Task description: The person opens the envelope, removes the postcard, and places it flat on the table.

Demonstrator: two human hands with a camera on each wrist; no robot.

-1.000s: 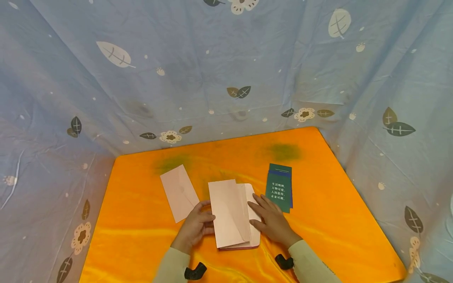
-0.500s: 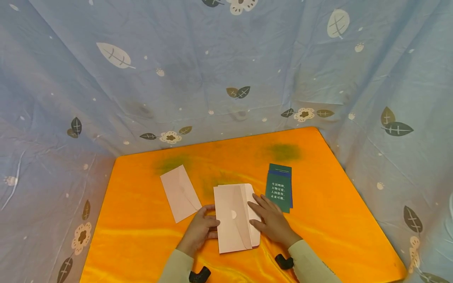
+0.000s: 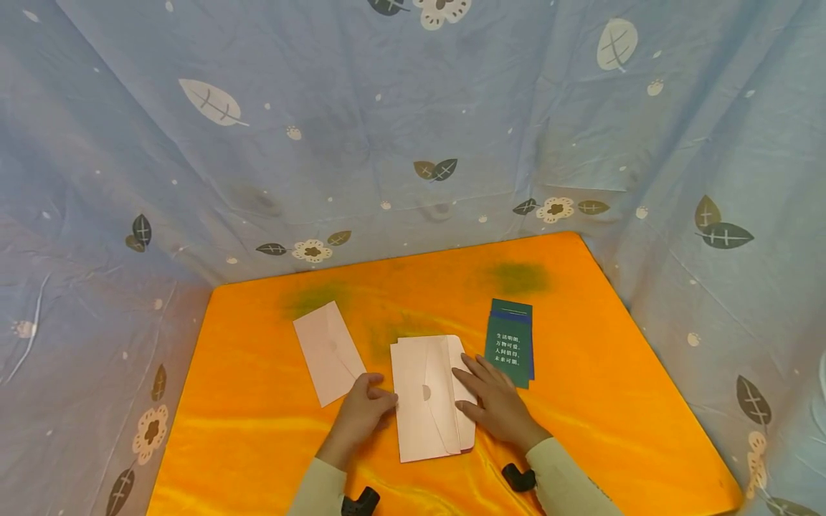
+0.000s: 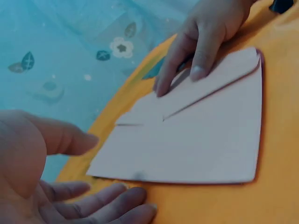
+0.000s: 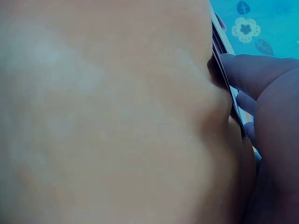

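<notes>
A pale pink envelope (image 3: 419, 430), flap side up with a small half-round tab at its middle, lies in front of me in the head view. From under its right side shows a whitish rounded piece (image 3: 466, 430), with a thin dark reddish edge below. My right hand (image 3: 497, 401) rests its fingertips on that side, fingers fairly straight. At the left edge is my left hand (image 3: 363, 412); in the left wrist view its thumb and fingers (image 4: 74, 203) are spread apart, with nothing between them. The right wrist view shows my right fingers (image 5: 257, 72) along thin layered edges.
Another pink envelope (image 3: 323, 355) lies tilted to the left, its lower corner beside my left hand. Green and blue cards (image 3: 508, 340) with white lettering are stacked at the right. An orange cloth (image 3: 258, 459) covers the table, with patterned blue curtains (image 3: 361, 122) behind and at the sides.
The top envelope came down and right and now lies lined up over the pile. My left hand let go of it and drew slightly left. The right hand stayed in place.
</notes>
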